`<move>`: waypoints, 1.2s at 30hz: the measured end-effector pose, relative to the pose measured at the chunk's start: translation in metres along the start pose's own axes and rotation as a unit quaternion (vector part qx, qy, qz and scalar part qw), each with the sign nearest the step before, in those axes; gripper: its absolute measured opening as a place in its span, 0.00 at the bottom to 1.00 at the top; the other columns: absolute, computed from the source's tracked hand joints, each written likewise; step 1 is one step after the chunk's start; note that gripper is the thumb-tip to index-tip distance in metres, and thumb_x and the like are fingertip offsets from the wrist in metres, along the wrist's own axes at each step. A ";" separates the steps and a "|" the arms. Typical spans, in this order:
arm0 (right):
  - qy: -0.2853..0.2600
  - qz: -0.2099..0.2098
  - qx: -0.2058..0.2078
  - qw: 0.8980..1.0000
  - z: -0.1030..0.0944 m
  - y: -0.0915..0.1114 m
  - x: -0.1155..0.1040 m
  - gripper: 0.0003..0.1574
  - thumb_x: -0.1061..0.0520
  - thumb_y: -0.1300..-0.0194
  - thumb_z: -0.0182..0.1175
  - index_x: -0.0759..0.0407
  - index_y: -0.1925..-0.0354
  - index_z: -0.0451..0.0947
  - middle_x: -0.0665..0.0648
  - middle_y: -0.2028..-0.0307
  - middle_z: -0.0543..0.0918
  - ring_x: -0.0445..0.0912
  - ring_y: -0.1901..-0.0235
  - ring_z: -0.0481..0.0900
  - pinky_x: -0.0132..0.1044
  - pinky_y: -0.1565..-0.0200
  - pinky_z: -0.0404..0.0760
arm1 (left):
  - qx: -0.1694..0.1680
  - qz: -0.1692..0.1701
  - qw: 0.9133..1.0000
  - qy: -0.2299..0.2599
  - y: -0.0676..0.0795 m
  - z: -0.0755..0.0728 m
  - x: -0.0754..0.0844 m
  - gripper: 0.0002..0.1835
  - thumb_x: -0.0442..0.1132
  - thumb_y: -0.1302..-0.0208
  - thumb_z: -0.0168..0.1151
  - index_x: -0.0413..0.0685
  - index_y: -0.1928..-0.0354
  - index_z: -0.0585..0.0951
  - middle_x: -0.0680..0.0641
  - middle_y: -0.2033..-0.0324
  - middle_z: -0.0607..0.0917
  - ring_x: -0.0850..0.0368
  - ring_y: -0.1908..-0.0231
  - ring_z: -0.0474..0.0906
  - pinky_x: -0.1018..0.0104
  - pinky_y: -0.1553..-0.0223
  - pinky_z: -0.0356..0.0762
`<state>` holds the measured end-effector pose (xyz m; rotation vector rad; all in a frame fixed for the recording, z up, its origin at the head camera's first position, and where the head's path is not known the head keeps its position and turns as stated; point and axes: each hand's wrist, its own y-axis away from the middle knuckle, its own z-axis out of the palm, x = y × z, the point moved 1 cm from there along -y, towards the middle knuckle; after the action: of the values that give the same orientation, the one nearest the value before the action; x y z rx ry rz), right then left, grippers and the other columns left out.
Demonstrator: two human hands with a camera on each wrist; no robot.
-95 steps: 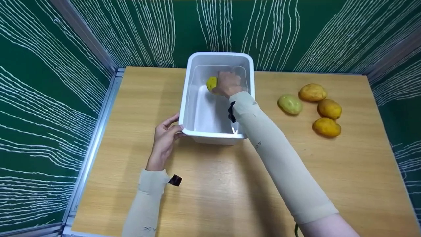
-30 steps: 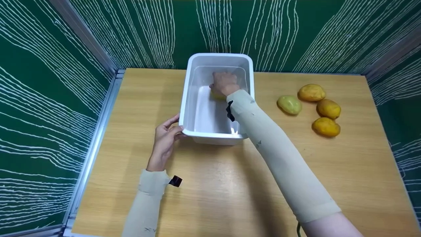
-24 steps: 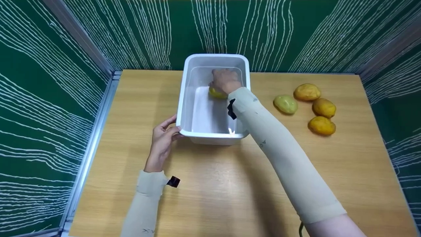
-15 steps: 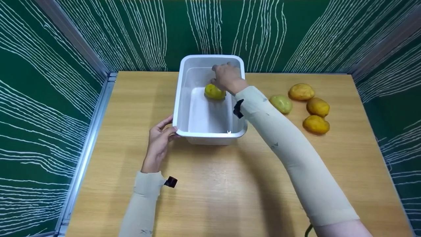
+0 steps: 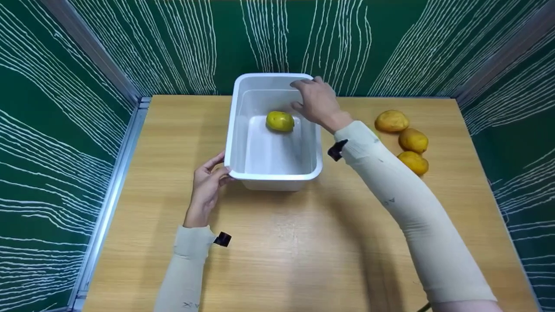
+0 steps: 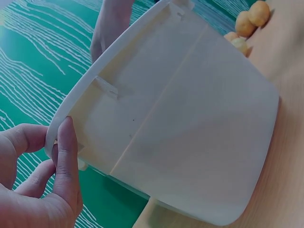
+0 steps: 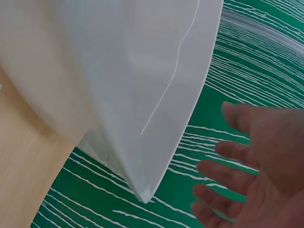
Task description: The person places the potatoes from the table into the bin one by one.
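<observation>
A deep white plastic bin [image 5: 274, 177] stands on the wooden table. One yellow-green mango [image 5: 279, 121] lies on its floor, towards the back. My left hand [image 5: 205, 188] pinches the bin's near left corner, thumb and fingers on either side of the rim, as the left wrist view also shows. Over the far right part of the rim hangs my right hand [image 5: 318, 102], holding nothing. In the right wrist view its fingers [image 7: 223, 176] are loosely spread beside the bin's corner. The mango is out of sight in both wrist views.
To the right lie yellow mangoes [image 5: 392, 121]. A greenish mango [image 5: 376, 133] is mostly hidden behind the right sleeve [image 5: 390, 173]. Green panels [image 5: 277, 39] with white lines rise behind the table [image 5: 260, 242] and at both sides.
My right hand has let go of the mango in the bin and moved up and right to the rim. My left hand keeps its hold on the corner. The head view has shifted slightly.
</observation>
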<state>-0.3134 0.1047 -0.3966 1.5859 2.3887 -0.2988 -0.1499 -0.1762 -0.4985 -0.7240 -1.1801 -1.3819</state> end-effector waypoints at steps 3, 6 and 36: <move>-0.007 -0.006 0.023 1.000 -0.003 0.008 0.007 0.34 0.51 0.24 0.65 0.60 0.27 0.73 0.64 0.29 0.77 0.61 0.40 0.74 0.54 0.36 0.79 | 0.003 -0.002 1.000 0.005 0.000 0.000 0.001 0.29 0.18 0.33 0.59 0.30 0.30 0.74 0.38 0.43 0.77 0.57 0.68 0.86 0.72 0.68 0.90; -0.019 -0.011 0.053 0.998 -0.006 0.016 0.017 0.34 0.51 0.25 0.66 0.60 0.28 0.73 0.64 0.29 0.77 0.61 0.39 0.74 0.54 0.36 0.79 | 0.004 -0.001 1.000 0.007 -0.001 0.001 0.000 0.29 0.17 0.34 0.59 0.29 0.30 0.74 0.38 0.44 0.77 0.57 0.68 0.86 0.72 0.69 0.90; -0.107 0.102 0.082 0.986 0.030 0.098 0.156 0.34 0.54 0.22 0.63 0.61 0.24 0.69 0.66 0.24 0.68 0.67 0.28 0.64 0.65 0.22 0.64 | -0.002 0.011 1.000 -0.007 0.001 -0.001 -0.001 0.27 0.18 0.32 0.58 0.27 0.30 0.74 0.39 0.46 0.77 0.57 0.67 0.84 0.73 0.68 0.89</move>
<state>-0.2776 0.2685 -0.4780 1.7544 2.0670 -0.6053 -0.1486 -0.1762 -0.4997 -0.7493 -1.1774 -1.3640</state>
